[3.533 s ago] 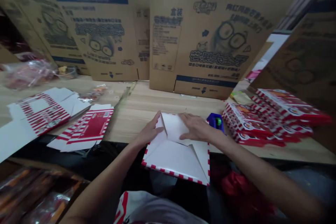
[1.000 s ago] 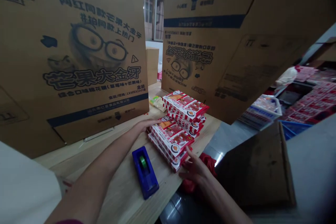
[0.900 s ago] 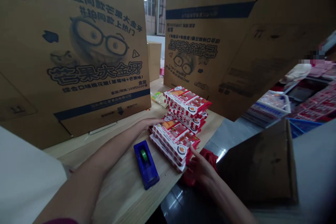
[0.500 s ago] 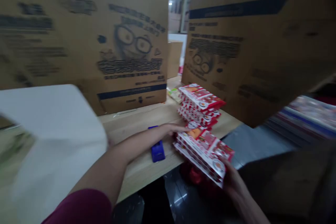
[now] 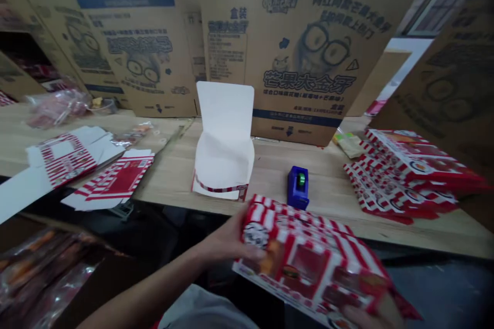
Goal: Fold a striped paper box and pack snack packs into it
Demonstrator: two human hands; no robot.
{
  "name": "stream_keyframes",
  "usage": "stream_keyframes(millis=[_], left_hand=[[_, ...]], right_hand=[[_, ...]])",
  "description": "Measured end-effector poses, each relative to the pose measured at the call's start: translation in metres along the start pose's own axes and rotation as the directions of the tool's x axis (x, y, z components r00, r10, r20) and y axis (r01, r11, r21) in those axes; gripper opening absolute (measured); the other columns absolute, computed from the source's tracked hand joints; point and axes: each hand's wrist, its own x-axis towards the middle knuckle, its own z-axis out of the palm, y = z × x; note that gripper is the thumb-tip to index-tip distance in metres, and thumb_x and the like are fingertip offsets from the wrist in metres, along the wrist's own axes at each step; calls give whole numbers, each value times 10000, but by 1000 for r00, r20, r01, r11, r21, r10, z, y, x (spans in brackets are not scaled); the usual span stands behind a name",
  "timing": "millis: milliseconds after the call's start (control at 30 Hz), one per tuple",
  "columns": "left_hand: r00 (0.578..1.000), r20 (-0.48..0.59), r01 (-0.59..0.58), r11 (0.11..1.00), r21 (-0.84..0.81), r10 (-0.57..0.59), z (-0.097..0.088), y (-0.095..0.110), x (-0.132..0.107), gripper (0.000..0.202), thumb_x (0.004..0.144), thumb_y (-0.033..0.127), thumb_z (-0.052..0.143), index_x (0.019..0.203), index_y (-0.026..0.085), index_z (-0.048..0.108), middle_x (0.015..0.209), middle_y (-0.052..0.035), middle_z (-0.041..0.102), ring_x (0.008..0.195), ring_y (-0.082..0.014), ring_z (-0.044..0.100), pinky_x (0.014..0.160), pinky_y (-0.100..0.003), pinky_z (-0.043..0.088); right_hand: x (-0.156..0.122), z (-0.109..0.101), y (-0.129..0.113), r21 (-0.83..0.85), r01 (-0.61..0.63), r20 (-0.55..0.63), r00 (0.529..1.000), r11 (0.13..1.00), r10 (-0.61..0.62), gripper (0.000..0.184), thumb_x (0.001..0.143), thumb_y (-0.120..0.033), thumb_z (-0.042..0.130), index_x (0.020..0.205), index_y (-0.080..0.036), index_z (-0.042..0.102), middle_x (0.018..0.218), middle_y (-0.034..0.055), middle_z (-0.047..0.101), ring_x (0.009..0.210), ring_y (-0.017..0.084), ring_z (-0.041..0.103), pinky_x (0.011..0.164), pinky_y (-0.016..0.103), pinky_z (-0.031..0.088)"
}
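Between my two hands is a stack of red-and-white striped candy boxes (image 5: 309,252) with clear windows, tilted in front of the table edge. My left hand (image 5: 227,241) grips its left end, thumb over the front face. At the lower right, my right hand (image 5: 374,313) holds the other end, partly cut off by the frame and blurred. Just beyond the stack, a blue tape dispenser (image 5: 298,190) with a green roll rests on the table. To its left stands an opened white carton (image 5: 226,151) with its lid raised.
More striped boxes (image 5: 409,175) are piled on the table's right end. Flat striped cartons (image 5: 119,180) lie at the left, near clear plastic bags (image 5: 57,108). Large brown cardboard boxes (image 5: 231,51) line the back. Below left, an open box (image 5: 42,272) holds bagged items.
The view has swung left and down. My hands have brought the stack of boxes away from the pile, toward my body. The white carton now shows whole on the table.
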Motion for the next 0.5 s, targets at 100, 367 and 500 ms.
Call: stream_keyframes(millis=[100,367,500], left_hand=[[984,-164,-34,973,230,73,-55,6,-55,1083,593,281,863,1469,260,227,1355,-131,529,1207,-333,522,1013,-470,420],[941,-171,-95,713,695,292,-176,47,-58,1282,596,355,850,1504,239,-47,1475,-152,355,1322,-321,382,1103,-451,316],[950,-62,-176,685,707,307,-207,44,-47,1319,560,392,865,1505,207,-36,1501,-183,294,1376,-339,290,1137,-463,245]], right_hand=[[42,80,-1,-206,395,255,905,895,-341,1132,332,-180,898,1352,-374,447,1185,110,648,1207,386,533,1039,518,424],[128,199,-23,-133,639,612,654,758,-444,979,471,-103,859,1349,-226,444,1334,82,565,1278,264,479,1087,433,353],[149,216,-11,-168,575,649,676,801,-349,902,482,-130,856,1300,-184,479,1283,107,603,1195,266,557,1035,467,403]])
